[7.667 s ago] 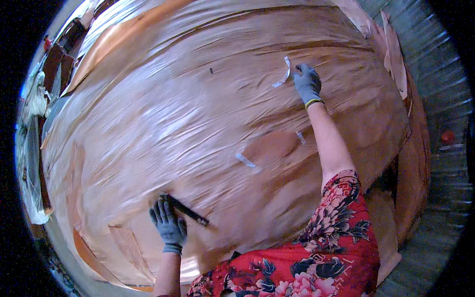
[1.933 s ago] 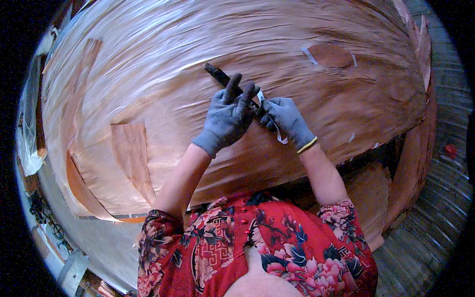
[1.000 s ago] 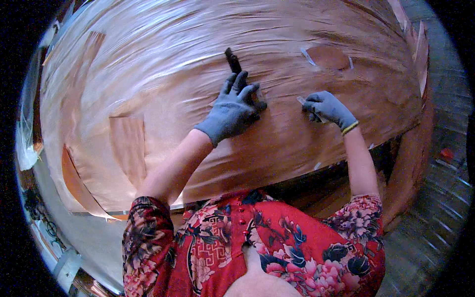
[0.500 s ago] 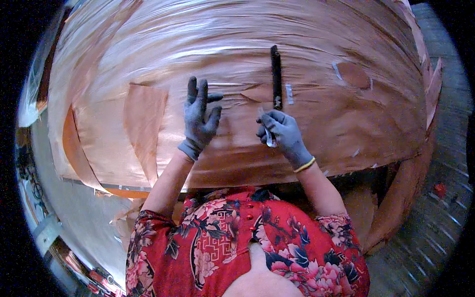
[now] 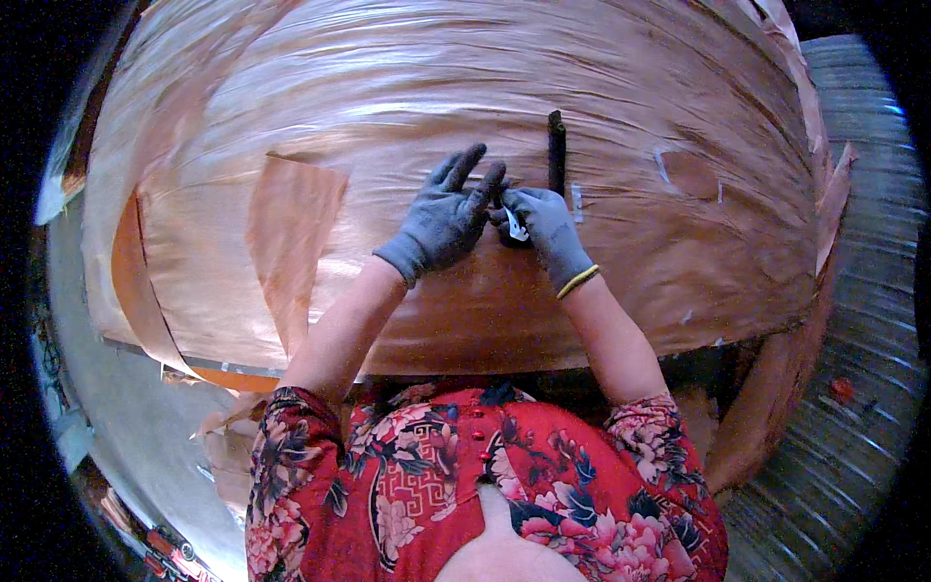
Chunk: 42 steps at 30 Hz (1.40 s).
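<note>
Both my hands wear grey gloves and meet over a wide, glossy brown sheet (image 5: pixel 621 301) that looks like thin wood veneer. My left hand (image 5: pixel 438 221) has its fingers stretched out and apart, their tips close to the right fingers; whether they touch is unclear. My right hand (image 5: pixel 548 228), with a yellow band at the glove cuff, is closed in a pinch on a small white strip (image 5: pixel 515 227) that resembles tape. Just beyond it lies a narrow dark stick-like thing (image 5: pixel 557 155), its near end hidden behind the right hand. Beside this rests a short whitish tape piece (image 5: pixel 577 204).
A loose, tapering brown piece (image 5: pixel 296 209) lies on the sheet at left. A curled brown strip (image 5: pixel 131 262) hangs over the left edge. At right is an oval brown patch (image 5: pixel 693 177) with tape bits beside it. Grey corrugated flooring (image 5: pixel 858 291) shows farther right.
My left hand has moved right and turned its fingers toward the right hand. My right hand keeps the white strip pinched. The view has shifted slightly.
</note>
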Each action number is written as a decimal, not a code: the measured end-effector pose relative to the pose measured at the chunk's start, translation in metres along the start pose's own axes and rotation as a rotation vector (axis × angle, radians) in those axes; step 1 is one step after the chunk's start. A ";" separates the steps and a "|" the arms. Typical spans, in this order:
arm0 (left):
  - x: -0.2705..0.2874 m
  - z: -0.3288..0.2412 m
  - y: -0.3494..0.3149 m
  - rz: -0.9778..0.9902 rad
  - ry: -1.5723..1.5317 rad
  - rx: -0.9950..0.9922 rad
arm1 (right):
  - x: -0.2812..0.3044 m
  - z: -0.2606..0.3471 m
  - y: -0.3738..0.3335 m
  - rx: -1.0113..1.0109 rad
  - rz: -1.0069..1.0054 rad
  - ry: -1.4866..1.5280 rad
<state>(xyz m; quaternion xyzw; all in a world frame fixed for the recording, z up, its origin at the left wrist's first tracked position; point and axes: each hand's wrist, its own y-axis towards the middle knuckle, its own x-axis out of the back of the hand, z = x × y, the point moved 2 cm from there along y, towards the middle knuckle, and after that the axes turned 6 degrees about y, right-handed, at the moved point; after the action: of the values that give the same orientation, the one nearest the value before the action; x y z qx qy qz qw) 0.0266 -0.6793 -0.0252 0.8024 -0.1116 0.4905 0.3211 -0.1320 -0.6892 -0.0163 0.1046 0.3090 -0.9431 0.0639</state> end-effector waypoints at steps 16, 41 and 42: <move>-0.007 -0.002 -0.001 0.220 0.141 -0.164 | 0.016 -0.018 -0.040 -0.194 0.024 -0.212; 0.023 -0.012 0.003 0.045 0.178 0.217 | -0.046 -0.020 -0.066 0.271 0.135 -0.887; 0.026 -0.011 0.002 0.022 0.072 0.294 | -0.040 -0.016 -0.069 0.357 0.147 -0.809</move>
<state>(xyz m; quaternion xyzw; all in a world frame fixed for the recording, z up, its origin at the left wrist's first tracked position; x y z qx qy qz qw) 0.0305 -0.6699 0.0018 0.8214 -0.0360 0.5334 0.1987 -0.1039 -0.6225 0.0199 -0.2416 0.0834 -0.9397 0.2272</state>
